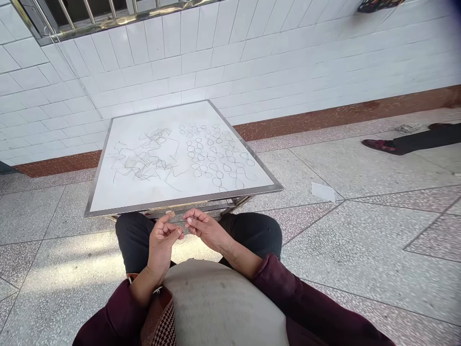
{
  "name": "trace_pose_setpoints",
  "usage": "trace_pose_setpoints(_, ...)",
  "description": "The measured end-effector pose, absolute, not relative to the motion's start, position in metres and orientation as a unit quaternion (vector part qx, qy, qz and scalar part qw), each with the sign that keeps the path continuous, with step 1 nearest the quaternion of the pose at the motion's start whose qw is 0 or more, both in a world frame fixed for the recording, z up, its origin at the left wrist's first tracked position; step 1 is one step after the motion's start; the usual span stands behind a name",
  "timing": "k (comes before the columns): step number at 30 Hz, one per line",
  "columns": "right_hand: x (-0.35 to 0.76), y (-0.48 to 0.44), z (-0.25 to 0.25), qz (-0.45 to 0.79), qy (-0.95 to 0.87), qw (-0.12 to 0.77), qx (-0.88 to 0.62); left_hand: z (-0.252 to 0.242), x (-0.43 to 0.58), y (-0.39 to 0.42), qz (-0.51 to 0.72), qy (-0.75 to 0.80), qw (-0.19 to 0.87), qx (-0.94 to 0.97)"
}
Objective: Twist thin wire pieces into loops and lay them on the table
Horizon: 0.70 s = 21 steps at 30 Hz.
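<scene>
Just in front of the table edge, above my lap, my left hand [162, 242] and my right hand [209, 233] nearly meet at the fingertips. A thin looped wire [183, 239] shows between them, pinched by the left thumb and fingers. My right thumb and index finger are pressed together at the wire's upper part; the exact hold is too small to see. A tan bandage [170, 214] wraps a left fingertip. On the white table [151, 196] lie a tangle of loose bent wires [144, 163] at left and rows of twisted wire loops [212, 154] at right.
The table has a metal rim and stands near a white tiled wall [151, 62] with a barred window [90, 12]. On the speckled floor to the right lies a white sheet [322, 191]. Farther right, another person's leg and shoe [380, 145] show.
</scene>
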State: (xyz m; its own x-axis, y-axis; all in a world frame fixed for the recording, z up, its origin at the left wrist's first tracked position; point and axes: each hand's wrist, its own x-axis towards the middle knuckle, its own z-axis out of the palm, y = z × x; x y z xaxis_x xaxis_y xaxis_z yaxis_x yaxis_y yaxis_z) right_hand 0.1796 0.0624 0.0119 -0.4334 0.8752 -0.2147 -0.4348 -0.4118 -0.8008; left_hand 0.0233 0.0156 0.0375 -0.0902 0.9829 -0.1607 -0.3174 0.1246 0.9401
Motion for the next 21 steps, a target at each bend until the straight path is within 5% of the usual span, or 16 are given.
trace_pose_setpoints(21, 0.177, 0.066, 0.024, 0.611, -0.475, 0.457, -0.438, 0.034, 0.021, 0.023, 0.545, 0.498, 0.580, 0.344)
